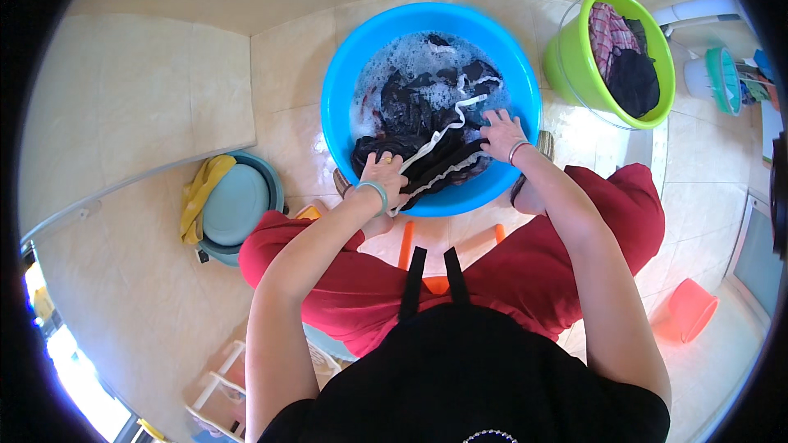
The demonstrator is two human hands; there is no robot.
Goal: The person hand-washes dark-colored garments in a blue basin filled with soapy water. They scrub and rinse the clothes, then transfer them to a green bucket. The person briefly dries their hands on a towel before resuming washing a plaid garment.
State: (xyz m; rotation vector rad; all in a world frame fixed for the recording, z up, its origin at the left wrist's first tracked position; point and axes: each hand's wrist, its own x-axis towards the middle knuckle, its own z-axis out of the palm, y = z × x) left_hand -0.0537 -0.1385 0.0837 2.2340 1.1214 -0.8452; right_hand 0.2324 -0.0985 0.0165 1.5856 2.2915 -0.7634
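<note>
A wide blue basin [334, 90] stands on the floor in front of me, holding sudsy water. Soaking in it is a black garment [417, 107] with white trim, partly under foam. My left hand [384, 180], a pale green bangle on its wrist, is closed over a bunched part of the garment at the basin's near left rim. My right hand [502, 136] lies inside the right rim, fingers spread over the wet cloth and water. Its fingertips touch or hover just above the cloth; I cannot tell which.
A lime green bucket [566, 61] with dark and pink checked clothes stands to the far right. At left is a grey-blue basin [238, 205] with a yellow cloth [201, 197] over its edge. A coral bucket [694, 312] lies at the right; a white rack [217, 394] is at the lower left.
</note>
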